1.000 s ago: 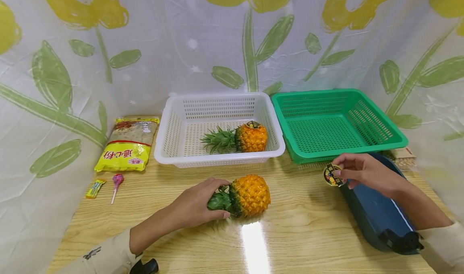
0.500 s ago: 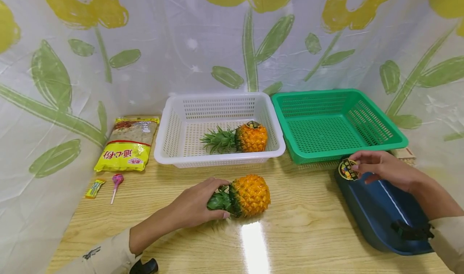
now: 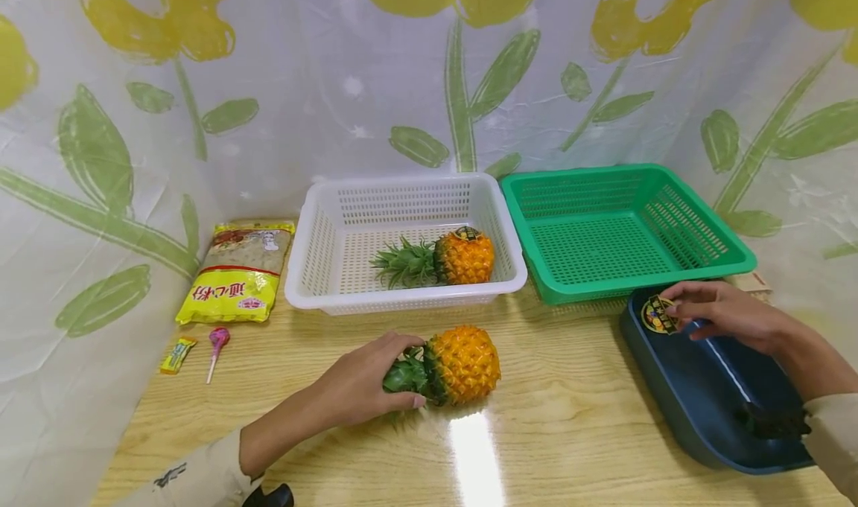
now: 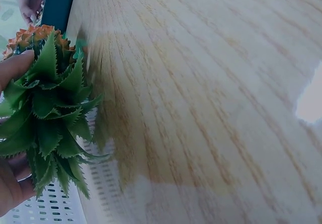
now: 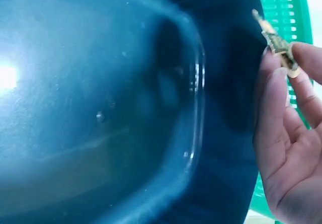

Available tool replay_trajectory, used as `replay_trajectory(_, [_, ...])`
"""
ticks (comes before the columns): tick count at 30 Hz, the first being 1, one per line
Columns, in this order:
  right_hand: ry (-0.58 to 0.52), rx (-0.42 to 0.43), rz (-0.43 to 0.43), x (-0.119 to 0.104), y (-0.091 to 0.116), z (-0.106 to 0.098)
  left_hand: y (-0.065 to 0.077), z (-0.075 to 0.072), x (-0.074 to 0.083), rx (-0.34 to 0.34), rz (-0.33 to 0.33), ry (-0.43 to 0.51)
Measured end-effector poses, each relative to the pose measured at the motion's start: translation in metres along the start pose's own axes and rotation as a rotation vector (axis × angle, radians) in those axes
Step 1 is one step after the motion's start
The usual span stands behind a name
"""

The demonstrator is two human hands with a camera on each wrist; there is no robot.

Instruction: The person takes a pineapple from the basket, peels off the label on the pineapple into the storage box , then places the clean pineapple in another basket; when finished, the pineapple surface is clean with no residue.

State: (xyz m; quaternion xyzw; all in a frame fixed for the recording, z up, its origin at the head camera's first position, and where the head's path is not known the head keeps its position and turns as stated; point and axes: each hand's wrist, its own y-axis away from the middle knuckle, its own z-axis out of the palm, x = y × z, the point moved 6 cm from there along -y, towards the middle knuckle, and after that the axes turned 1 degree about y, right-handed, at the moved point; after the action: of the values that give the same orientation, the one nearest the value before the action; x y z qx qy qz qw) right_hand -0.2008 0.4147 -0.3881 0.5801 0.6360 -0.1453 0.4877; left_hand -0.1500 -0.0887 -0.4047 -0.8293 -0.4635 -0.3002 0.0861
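A pineapple (image 3: 464, 365) lies on its side on the table, its leafy crown pointing left. My left hand (image 3: 365, 379) grips it by the green crown (image 4: 53, 108), thumb and fingers on either side of the leaves. Over the far end of the dark blue basin (image 3: 697, 410), my right hand (image 3: 740, 315) pinches a round black and gold sticker (image 3: 659, 315) between thumb and fingers. The right wrist view shows the sticker edge-on, slightly bent. Another pineapple (image 3: 467, 257), with a similar sticker on it, lies in the white basket (image 3: 402, 298).
The green basket (image 3: 643, 280) stands at the back right, just behind the basin. To the left of the white basket lies a yellow food packet (image 3: 237, 272). A wrapped candy (image 3: 177, 355) and a lollipop (image 3: 217, 339) are in front of it. A printed curtain (image 3: 281, 83) hangs behind.
My right hand has carried the sticker rightward, from the basin's left edge to over its inside. The left hand and its pineapple have stayed in place.
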Motion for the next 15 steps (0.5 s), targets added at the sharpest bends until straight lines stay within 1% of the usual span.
replay_trajectory(7, [0.002, -0.075, 0.075, 0.008, -0.003, 0.004, -0.001, 0.0, -0.001, -0.006, -0.002, -0.009])
replay_trajectory(12, [-0.005, -0.097, 0.114, 0.015, -0.01, 0.011, -0.001, 0.0, 0.0, -0.008, -0.006, -0.005])
replay_trajectory(15, [-0.015, -0.104, 0.122, 0.019, -0.013, 0.015, -0.001, 0.0, 0.0, -0.013, -0.011, -0.001])
